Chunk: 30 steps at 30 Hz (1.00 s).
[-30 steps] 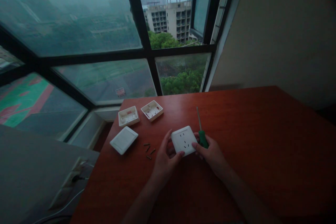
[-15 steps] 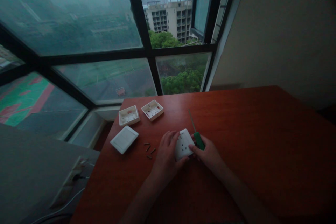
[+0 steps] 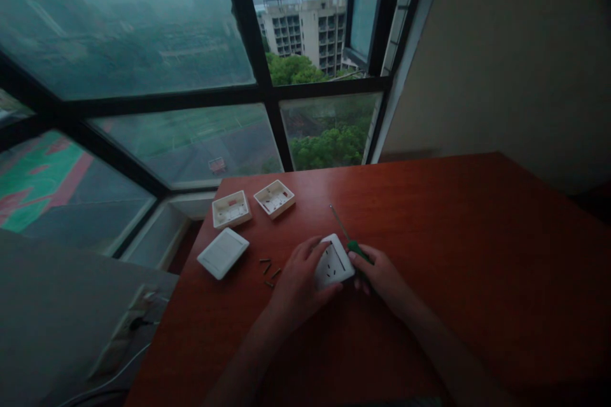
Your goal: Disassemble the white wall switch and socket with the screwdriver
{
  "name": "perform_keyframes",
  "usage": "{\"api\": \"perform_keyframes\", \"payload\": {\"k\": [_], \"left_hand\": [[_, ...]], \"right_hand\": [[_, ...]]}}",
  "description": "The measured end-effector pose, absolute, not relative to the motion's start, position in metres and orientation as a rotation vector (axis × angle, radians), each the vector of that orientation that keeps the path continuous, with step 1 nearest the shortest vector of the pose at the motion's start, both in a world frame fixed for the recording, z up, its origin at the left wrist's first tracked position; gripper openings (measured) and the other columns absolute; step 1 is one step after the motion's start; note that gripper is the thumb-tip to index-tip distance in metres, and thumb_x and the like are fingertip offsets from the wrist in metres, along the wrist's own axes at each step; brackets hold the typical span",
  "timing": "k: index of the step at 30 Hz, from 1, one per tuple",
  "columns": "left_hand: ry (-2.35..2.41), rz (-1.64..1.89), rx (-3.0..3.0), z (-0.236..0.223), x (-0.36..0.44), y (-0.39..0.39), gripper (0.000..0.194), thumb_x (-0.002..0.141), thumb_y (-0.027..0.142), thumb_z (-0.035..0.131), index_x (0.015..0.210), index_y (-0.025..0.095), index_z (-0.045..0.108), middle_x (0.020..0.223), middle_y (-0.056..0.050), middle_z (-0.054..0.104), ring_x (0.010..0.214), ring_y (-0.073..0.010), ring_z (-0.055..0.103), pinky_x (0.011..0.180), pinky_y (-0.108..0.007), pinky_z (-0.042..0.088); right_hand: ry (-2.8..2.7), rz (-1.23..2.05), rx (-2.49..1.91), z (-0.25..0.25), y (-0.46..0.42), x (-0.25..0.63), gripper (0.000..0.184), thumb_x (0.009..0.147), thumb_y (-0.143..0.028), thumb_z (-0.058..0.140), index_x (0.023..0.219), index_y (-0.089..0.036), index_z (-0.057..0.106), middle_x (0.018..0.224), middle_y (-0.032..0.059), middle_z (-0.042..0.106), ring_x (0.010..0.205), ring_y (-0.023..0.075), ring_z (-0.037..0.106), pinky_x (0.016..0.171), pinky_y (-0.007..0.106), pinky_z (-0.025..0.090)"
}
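A white wall socket (image 3: 332, 265) with dark slots in its face is gripped by my left hand (image 3: 301, 276), fingers over its far left edge and thumb at the near edge. Close by on the right, my right hand (image 3: 380, 272) is closed round the green handle of a screwdriver (image 3: 354, 245). Its thin metal shaft points up and to the left, past the socket's far corner. Several small screws (image 3: 266, 268) lie on the table just left of my left hand.
Two open white mounting boxes (image 3: 273, 198) stand near the table's far left corner. In front of them lies a white cover plate (image 3: 223, 253). The reddish-brown table (image 3: 458, 222) stretches to the right. Beyond its far edge are black-framed windows (image 3: 186, 96); a power strip (image 3: 125, 324) is low on the left.
The screwdriver's tip has swung to the left and its handle lies lower in my right hand. My right thumb has come off the socket's face. My left hand still grips the socket.
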<state>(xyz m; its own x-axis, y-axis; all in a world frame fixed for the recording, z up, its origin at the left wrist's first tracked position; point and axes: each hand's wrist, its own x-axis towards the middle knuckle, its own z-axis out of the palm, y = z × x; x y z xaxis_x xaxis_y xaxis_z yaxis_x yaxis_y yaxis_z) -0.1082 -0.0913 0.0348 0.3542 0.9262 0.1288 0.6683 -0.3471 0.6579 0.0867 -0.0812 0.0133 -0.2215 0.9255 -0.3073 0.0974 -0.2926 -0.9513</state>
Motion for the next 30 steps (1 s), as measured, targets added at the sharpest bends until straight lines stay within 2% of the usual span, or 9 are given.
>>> {"api": "perform_keyframes", "payload": {"k": [5, 13, 22, 27, 30], "left_hand": [[1.339, 0.641, 2.192, 0.034, -0.108, -0.092, 0.078, 0.065, 0.021, 0.08, 0.135, 0.029, 0.047, 0.143, -0.01, 0.045, 0.129, -0.0324, 0.043, 0.106, -0.052, 0.038], [1.323, 0.62, 2.158, 0.033, -0.11, -0.089, 0.082, 0.064, 0.021, 0.08, 0.137, 0.028, 0.044, 0.141, -0.011, 0.046, 0.129, -0.032, 0.043, 0.106, -0.052, 0.038], [1.293, 0.687, 2.1, 0.027, -0.108, -0.086, 0.087, 0.062, 0.018, 0.081, 0.138, 0.028, 0.042, 0.139, -0.011, 0.046, 0.128, -0.0322, 0.043, 0.106, -0.053, 0.037], [1.351, 0.809, 1.991, 0.024, -0.109, -0.089, 0.086, 0.064, 0.023, 0.082, 0.139, 0.025, 0.041, 0.145, -0.012, 0.039, 0.133, -0.0322, 0.039, 0.109, -0.05, 0.034], [1.511, 0.894, 1.78, 0.024, -0.108, -0.092, 0.074, 0.074, 0.029, 0.074, 0.139, 0.022, 0.04, 0.133, -0.013, 0.051, 0.122, -0.0312, 0.051, 0.102, -0.049, 0.043]], "right_hand": [[-1.289, 1.574, -1.366, 0.013, -0.08, 0.086, 0.038, 0.081, -0.052, 0.053, 0.092, -0.017, 0.057, 0.059, -0.005, 0.056, 0.042, 0.0098, 0.05, 0.036, 0.02, 0.036], [-1.352, 1.522, -1.443, 0.011, -0.081, 0.085, 0.035, 0.077, -0.042, 0.059, 0.1, -0.015, 0.058, 0.052, -0.0065, 0.053, 0.036, 0.0097, 0.045, 0.034, 0.02, 0.032], [-1.356, 1.386, -1.492, 0.006, -0.08, 0.083, 0.032, 0.069, -0.031, 0.068, 0.098, -0.018, 0.065, 0.079, 0.0024, 0.067, 0.058, 0.0151, 0.058, 0.051, 0.025, 0.045], [-1.297, 1.403, -1.504, 0.01, -0.081, 0.082, 0.029, 0.07, -0.035, 0.066, 0.092, -0.016, 0.063, 0.063, -0.0021, 0.059, 0.045, 0.0124, 0.051, 0.043, 0.024, 0.04], [-1.249, 1.419, -1.503, 0.01, -0.082, 0.082, 0.036, 0.072, -0.041, 0.065, 0.096, -0.015, 0.06, 0.054, -0.0046, 0.053, 0.042, 0.0122, 0.048, 0.039, 0.023, 0.036]]}}
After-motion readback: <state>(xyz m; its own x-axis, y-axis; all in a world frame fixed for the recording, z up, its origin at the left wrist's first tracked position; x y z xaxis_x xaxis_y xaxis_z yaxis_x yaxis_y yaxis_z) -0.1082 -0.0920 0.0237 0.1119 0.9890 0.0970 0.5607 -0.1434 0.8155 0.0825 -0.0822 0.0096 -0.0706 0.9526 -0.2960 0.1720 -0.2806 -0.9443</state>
